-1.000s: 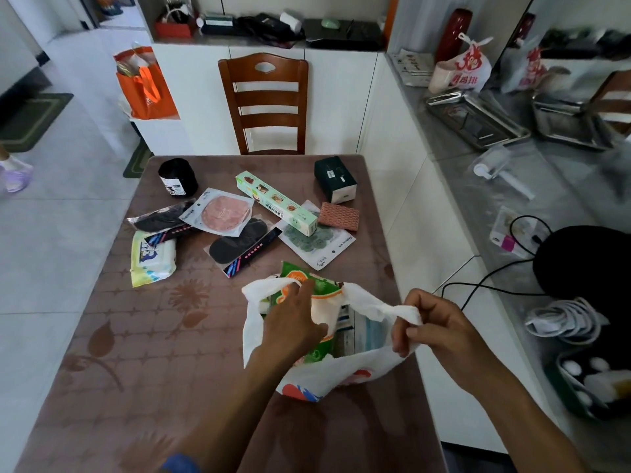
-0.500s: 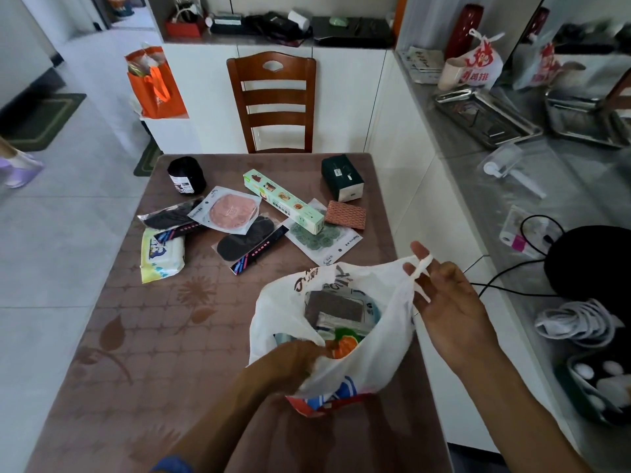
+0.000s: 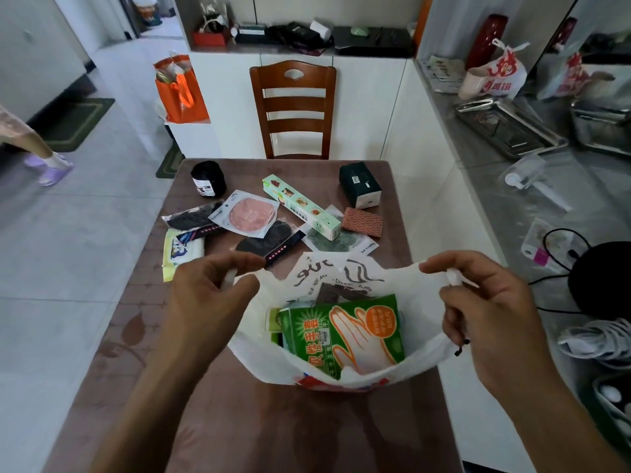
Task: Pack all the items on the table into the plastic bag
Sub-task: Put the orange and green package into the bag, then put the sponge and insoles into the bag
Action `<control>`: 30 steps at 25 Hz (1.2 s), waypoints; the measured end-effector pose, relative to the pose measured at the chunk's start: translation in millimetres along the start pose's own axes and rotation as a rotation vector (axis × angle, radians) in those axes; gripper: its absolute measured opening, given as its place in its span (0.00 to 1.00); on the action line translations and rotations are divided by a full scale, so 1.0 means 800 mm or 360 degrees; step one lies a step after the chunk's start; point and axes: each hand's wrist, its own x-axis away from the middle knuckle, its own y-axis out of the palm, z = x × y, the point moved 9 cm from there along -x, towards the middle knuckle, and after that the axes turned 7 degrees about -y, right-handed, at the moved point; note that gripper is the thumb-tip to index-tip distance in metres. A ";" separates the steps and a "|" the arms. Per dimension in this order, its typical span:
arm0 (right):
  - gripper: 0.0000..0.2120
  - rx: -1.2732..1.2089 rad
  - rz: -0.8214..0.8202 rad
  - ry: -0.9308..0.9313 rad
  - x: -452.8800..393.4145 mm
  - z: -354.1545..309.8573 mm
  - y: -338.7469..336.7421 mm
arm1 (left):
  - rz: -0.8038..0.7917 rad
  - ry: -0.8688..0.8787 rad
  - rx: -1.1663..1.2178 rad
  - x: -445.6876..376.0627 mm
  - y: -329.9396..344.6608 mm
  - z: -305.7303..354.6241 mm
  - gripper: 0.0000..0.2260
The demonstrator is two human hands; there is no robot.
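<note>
A white plastic bag (image 3: 259,356) sits open on the brown table (image 3: 146,336). My left hand (image 3: 208,295) pinches its left handle and my right hand (image 3: 485,308) pinches its right handle, stretching the mouth wide. Inside lies a green glove packet (image 3: 345,332) over a dark packet (image 3: 341,293). Beyond the bag lie a long green box (image 3: 302,206), a dark green box (image 3: 360,184), a red-brown pad (image 3: 362,221), a pink round packet (image 3: 251,215), a black roll (image 3: 207,179), a wet-wipe pack (image 3: 181,250) and dark flat packets (image 3: 269,240).
A wooden chair (image 3: 295,110) stands at the table's far end. A grey counter (image 3: 546,186) with metal trays (image 3: 508,129), cables and a black round object (image 3: 604,278) runs along the right. An orange bag (image 3: 179,90) stands far left. A person's foot (image 3: 51,165) shows on the floor at left.
My left hand came out from inside the bag and took hold of its left handle. The green glove packet now lies flat inside, and both hands pull the bag mouth wide.
</note>
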 end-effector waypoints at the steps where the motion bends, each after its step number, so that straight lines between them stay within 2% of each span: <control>1: 0.20 0.0102 -0.0042 0.0035 0.007 0.004 0.006 | -0.0063 0.0010 -0.0047 0.002 0.004 -0.006 0.12; 5: 0.16 0.0847 -0.0211 0.0248 0.006 0.063 0.015 | -0.0271 -0.0092 -0.0333 -0.010 0.023 -0.061 0.13; 7: 0.19 0.1552 -0.0214 0.0081 -0.001 0.062 0.018 | -0.0306 -0.0221 -0.0316 -0.018 0.024 -0.084 0.12; 8: 0.24 0.1819 -0.0144 -0.0155 -0.004 0.048 0.027 | -0.0230 -0.0238 -0.0494 -0.020 0.019 -0.089 0.13; 10: 0.28 0.1965 -0.0142 -0.0672 -0.005 0.019 0.071 | 0.0113 0.0000 -0.1217 -0.024 0.007 -0.079 0.21; 11: 0.28 0.1990 -0.0288 -0.0817 -0.008 0.023 0.099 | 0.0221 0.0250 -0.1420 -0.020 0.016 -0.058 0.25; 12: 0.28 0.2041 -0.0504 -0.0857 -0.013 0.042 0.128 | 0.0178 0.0497 -0.1483 -0.014 0.039 -0.042 0.27; 13: 0.29 0.2125 -0.0729 -0.0765 -0.020 0.071 0.151 | -0.0033 0.0683 -0.1526 -0.011 0.071 -0.037 0.29; 14: 0.31 0.2215 -0.0930 -0.0569 -0.027 0.107 0.162 | -0.0328 0.0750 -0.1609 -0.011 0.103 -0.046 0.32; 16: 0.36 0.2418 -0.1147 -0.0056 -0.033 0.173 0.147 | -0.0847 0.0446 -0.1902 -0.024 0.136 -0.099 0.38; 17: 0.37 0.2519 -0.1180 0.0139 -0.031 0.192 0.130 | -0.0976 0.0286 -0.2035 -0.032 0.131 -0.122 0.39; 18: 0.36 0.2562 -0.1171 0.0288 -0.029 0.200 0.113 | -0.1044 0.0208 -0.2092 -0.035 0.121 -0.134 0.38; 20: 0.30 0.2416 -0.1036 0.0298 -0.028 0.186 0.101 | -0.1134 0.0395 -0.1950 -0.027 0.112 -0.112 0.33; 22: 0.22 0.2020 -0.0740 -0.0026 -0.043 0.140 0.122 | -0.1182 0.0548 -0.1376 -0.025 0.109 -0.050 0.23; 24: 0.18 0.1711 -0.0509 -0.0281 -0.073 0.093 0.140 | -0.1201 0.0372 -0.0636 -0.053 0.114 0.004 0.14; 26: 0.15 0.1490 -0.0493 -0.0332 -0.118 0.081 0.147 | -0.1037 0.0280 -0.0299 -0.119 0.132 0.018 0.11; 28: 0.12 0.1428 -0.0609 -0.0293 -0.173 0.100 0.152 | -0.0746 0.0258 -0.0493 -0.208 0.154 -0.024 0.09; 30: 0.12 0.1502 -0.0745 -0.0204 -0.234 0.146 0.151 | -0.0571 0.0117 -0.1051 -0.294 0.180 -0.116 0.09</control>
